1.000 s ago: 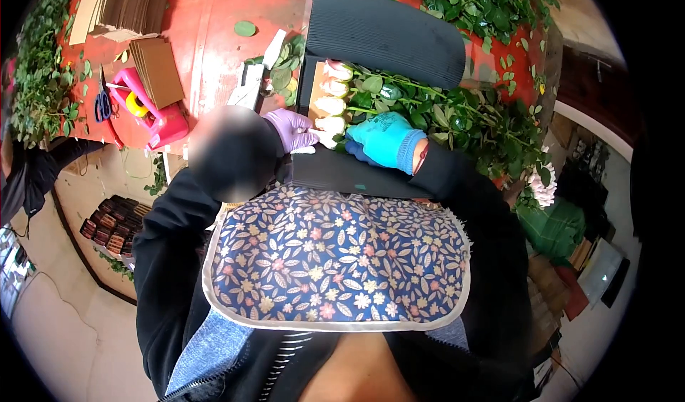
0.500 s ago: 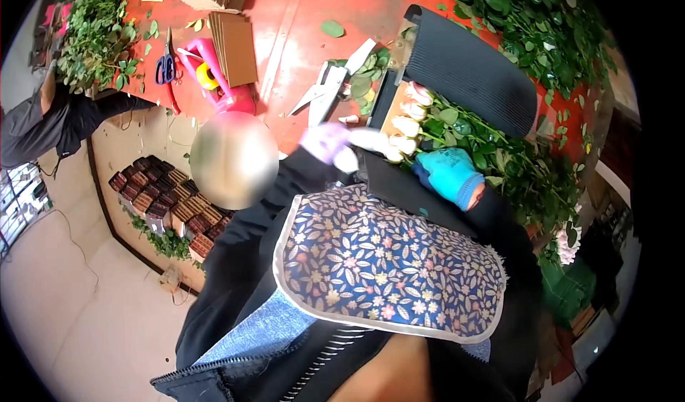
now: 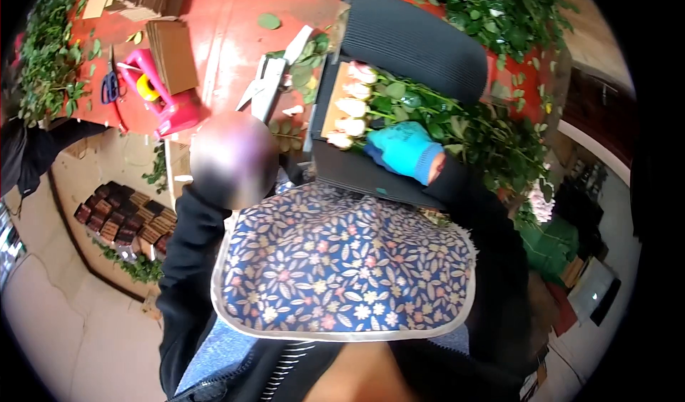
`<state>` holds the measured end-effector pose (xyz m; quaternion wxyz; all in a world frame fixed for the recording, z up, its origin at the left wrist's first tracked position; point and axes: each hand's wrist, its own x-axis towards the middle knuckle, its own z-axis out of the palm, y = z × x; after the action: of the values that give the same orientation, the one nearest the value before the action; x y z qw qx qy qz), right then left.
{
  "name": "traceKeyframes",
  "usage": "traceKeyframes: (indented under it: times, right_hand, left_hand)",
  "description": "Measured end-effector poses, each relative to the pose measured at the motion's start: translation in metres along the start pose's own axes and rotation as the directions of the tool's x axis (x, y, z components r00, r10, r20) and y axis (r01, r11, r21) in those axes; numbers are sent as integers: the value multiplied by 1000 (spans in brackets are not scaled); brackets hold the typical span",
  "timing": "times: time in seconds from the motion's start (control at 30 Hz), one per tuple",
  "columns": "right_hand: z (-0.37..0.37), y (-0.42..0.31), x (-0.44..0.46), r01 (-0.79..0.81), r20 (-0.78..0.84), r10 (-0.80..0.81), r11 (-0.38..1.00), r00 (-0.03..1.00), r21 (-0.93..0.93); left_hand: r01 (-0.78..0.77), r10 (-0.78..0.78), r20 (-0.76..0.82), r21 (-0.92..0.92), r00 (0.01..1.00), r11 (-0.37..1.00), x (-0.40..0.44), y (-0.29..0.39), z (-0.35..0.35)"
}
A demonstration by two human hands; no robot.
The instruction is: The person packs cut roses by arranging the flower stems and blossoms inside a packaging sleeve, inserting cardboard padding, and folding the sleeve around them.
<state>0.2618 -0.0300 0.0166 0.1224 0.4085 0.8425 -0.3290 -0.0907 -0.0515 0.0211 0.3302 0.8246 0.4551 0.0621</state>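
Note:
My right hand (image 3: 407,148), in a blue glove, lies over the stems beside the lowest rose and looks closed on them; its fingertips are partly hidden. Pale pink roses (image 3: 352,107) are lined up, heads to the left, on a cardboard sheet (image 3: 333,109). Under them is a black ribbed board (image 3: 414,38) with a raised far flap and a near flap by my apron. My left hand (image 3: 234,148) is to the left of the board, covered by a round blur, with a purple tint showing. Its fingers and anything in them cannot be made out.
A white scissor-like tool (image 3: 270,84) and loose leaves lie on the red table (image 3: 235,16). Further left are a pink tape dispenser (image 3: 168,102), blue-handled scissors (image 3: 110,86) and cardboard stacks (image 3: 171,56). Leafy stems (image 3: 485,16) heap at the right. Another person's dark sleeve (image 3: 28,152) is far left.
My left hand has drawn away from the rose heads to the left. My right hand stays on the stems. The whole view has shifted, moving the table's things leftward.

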Motion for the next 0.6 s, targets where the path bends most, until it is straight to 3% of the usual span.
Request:
traceKeyframes:
  times: [0.07, 0.13, 0.2, 0.23, 0.27, 0.33, 0.43, 0.57, 0.6]
  right_hand:
    - [-7, -5, 3, -56, 110, 55, 998, 992, 6]
    - [-8, -6, 4, -44, 112, 47, 999, 993, -30]
    - [-5, -7, 5, -51, 89, 55, 998, 995, -41]
    - [2, -2, 4, 12, -7, -12, 999, 1000, -50]
    - [6, 0, 4, 18, -7, -18, 998, 1000, -58]
    - [8, 1, 3, 28, -37, -30, 999, 999, -43]
    - [6, 0, 3, 11, -7, -12, 999, 1000, -44]
    - [2, 0, 3, 10, 32, -8, 999, 999, -38]
    - [1, 0, 4, 11, 37, -9, 999, 999, -39]
  left_hand:
    - [-203, 206, -17, -268, 978, 942, 40, 14, 10]
    - [-328, 319, -81, -322, 944, 888, 67, 12, 23]
    - [-37, 61, 54, -376, 997, 926, 81, 15, 29]
    - [12, -1, 27, -396, 1000, 918, 86, 20, 29]
    - [-50, 18, -87, -383, 996, 922, 88, 13, 50]
    - [158, -153, 54, -534, 987, 831, 95, 19, 59]
    - [259, -259, 96, -639, 961, 725, 98, 26, 68]
    - [265, -253, 114, -650, 961, 712, 98, 24, 82]
    - [223, -263, 31, -633, 964, 741, 95, 26, 84]
